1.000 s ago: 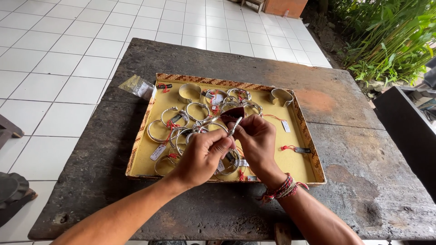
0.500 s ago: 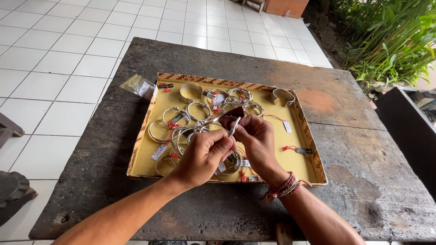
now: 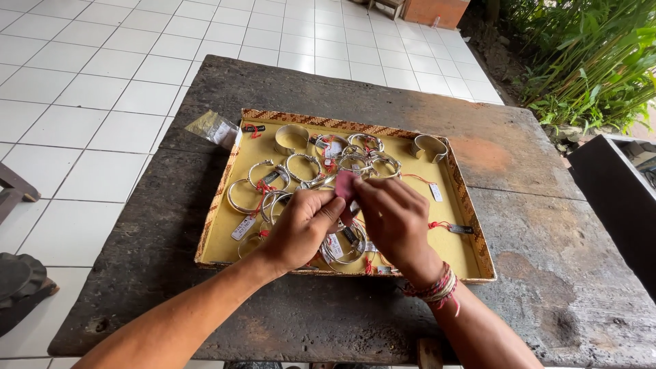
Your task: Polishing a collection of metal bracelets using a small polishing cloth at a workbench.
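At the far left of the dark, weathered wooden counter [image 3: 205, 89], a small crumpled clear plastic bag [image 3: 213, 128] lies just beside the tray's upper left corner. The tray [image 3: 222, 236] is shallow and rectangular, lined in mustard yellow with a woven patterned rim, and it holds a scatter of silver bangles [image 3: 273, 184] — most tied with red thread and small paper tags. A wide open cuff [image 3: 292, 139] stands near the tray's top left, and another cuff [image 3: 429, 146] sits at the top right.

Over the tray's middle, the left hand [image 3: 298, 229] comes in from the lower left, its fingers curled and pinched together on the edge of a small dark-red cloth [image 3: 345, 186]. The cloth is held above the bangles, between both hands. The right hand [image 3: 394, 222] meets it from the other side, fingertips closed on the same cloth; whether a bangle is wrapped inside cannot be told. A bundle of red and mixed-colour braided wristbands [image 3: 435, 290] circles the right wrist.

Further right, a loose tag on red thread [image 3: 452, 227] lies alone on the yellow lining — well apart from the bangles.
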